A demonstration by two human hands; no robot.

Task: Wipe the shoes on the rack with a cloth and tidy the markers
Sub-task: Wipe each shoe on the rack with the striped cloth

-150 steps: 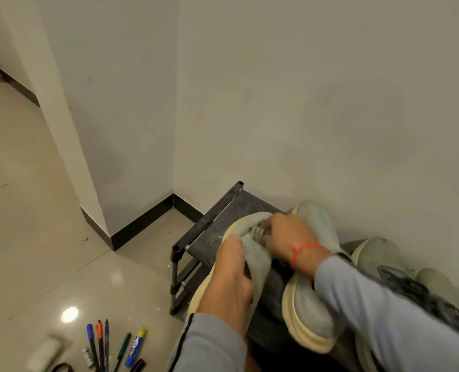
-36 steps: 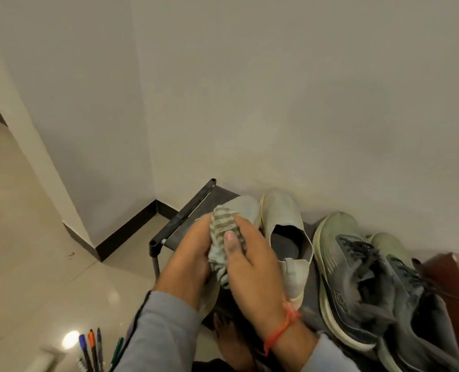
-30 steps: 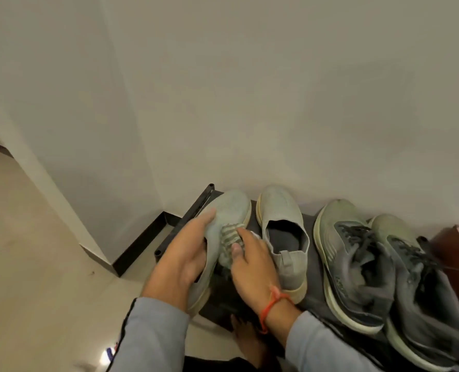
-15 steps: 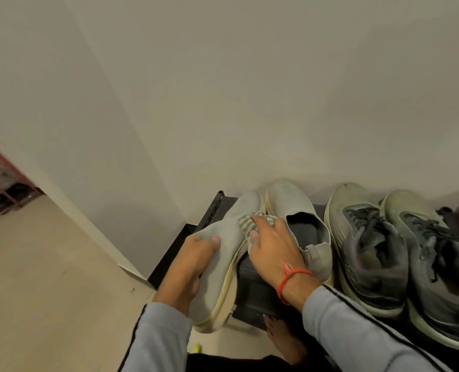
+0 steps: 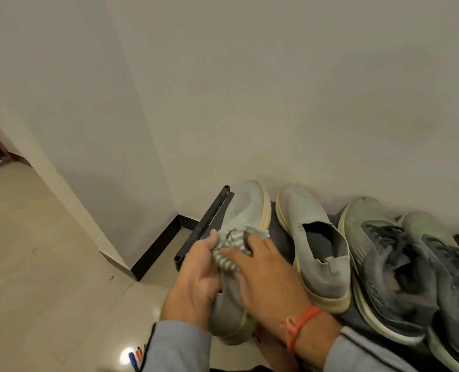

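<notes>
Black shoe rack sits against the wall in the corner, four shoes lined up on it. Two grey lace-up trainers are on the right, then a pale slip-on, then its twin, the leftmost slip-on, right at the rack's left edge. Left hand is curled round that leftmost shoe's side, gripping it. Right hand lies over its top, fingers mostly straight, pressing the striped cloth down onto the upper, so the cloth is bunched between both hands, peeking out past the fingertips. Orange thread on the right wrist. Marker tips poke out on the floor, mostly hidden behind the left sleeve.
</notes>
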